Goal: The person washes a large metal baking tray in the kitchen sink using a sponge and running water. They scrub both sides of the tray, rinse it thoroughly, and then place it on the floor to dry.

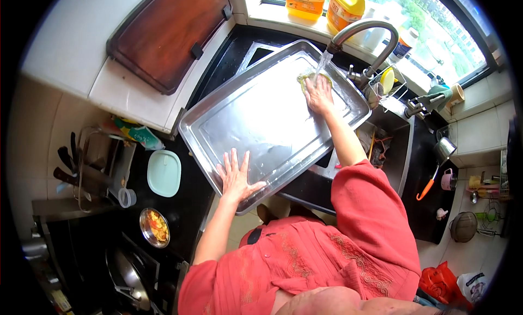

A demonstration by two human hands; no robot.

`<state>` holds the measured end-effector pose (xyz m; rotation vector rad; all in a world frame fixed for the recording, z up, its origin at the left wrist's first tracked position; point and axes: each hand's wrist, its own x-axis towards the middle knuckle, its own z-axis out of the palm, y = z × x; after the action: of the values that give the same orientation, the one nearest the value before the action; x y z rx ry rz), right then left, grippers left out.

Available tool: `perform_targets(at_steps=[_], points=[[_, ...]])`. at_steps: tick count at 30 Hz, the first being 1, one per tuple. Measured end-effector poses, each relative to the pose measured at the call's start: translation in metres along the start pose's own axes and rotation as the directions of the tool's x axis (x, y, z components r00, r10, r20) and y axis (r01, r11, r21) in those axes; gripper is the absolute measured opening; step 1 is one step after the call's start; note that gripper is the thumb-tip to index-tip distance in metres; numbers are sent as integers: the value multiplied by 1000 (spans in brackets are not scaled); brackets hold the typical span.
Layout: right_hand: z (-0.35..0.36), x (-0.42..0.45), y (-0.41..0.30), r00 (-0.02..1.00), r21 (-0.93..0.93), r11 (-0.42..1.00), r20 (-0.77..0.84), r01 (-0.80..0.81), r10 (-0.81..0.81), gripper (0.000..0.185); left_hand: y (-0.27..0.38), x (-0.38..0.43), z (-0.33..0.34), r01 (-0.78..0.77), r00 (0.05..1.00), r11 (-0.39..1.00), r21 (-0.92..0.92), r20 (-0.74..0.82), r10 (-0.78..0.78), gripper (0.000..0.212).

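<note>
A large rectangular stainless steel tray (253, 123) lies tilted across the counter and over part of the sink (402, 160). My right hand (319, 95) presses a yellow-green scrubber (303, 81) flat against the tray's far right end, beneath water running from the curved faucet (363, 26). Near the tray's lower left corner, my left hand (237, 179) rests with fingers spread on the metal; whether its thumb grips the rim is hard to tell. Wet streaks and droplets show on the tray.
Left of the tray are a pale green lid (164, 173), a metal plate of food (154, 228) and a knife rack (88, 168). A wooden cutting board (167, 33) leans at upper left. Yellow detergent jugs (305, 2) line the windowsill; a wire basket (388, 86) hangs beside the faucet.
</note>
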<state>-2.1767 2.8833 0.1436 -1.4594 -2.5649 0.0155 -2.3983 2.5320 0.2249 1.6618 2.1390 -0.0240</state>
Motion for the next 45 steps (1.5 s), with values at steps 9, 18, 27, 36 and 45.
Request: perform_targets(at_steps=[9, 18, 27, 36, 45], points=[[18, 92, -30, 995, -28, 995, -19, -99, 98, 56, 2, 8, -1, 45, 998, 999, 23, 44, -46, 133], [23, 83, -84, 984, 162, 980, -155, 117, -92, 46, 7, 9, -5, 64, 997, 998, 28, 50, -65, 130], [-15, -27, -88, 954, 349, 890, -50, 293, -294, 42, -6, 9, 17, 67, 997, 997, 48, -51, -64, 97], [-53, -37, 19, 999, 416, 908, -43, 39, -23, 13, 3, 19, 13, 37, 979, 992, 121, -204, -11, 61], [-93, 11, 67, 985, 222, 971, -166, 89, -52, 11, 76, 121, -31, -428, 864, 865, -263, -399, 307, 64]])
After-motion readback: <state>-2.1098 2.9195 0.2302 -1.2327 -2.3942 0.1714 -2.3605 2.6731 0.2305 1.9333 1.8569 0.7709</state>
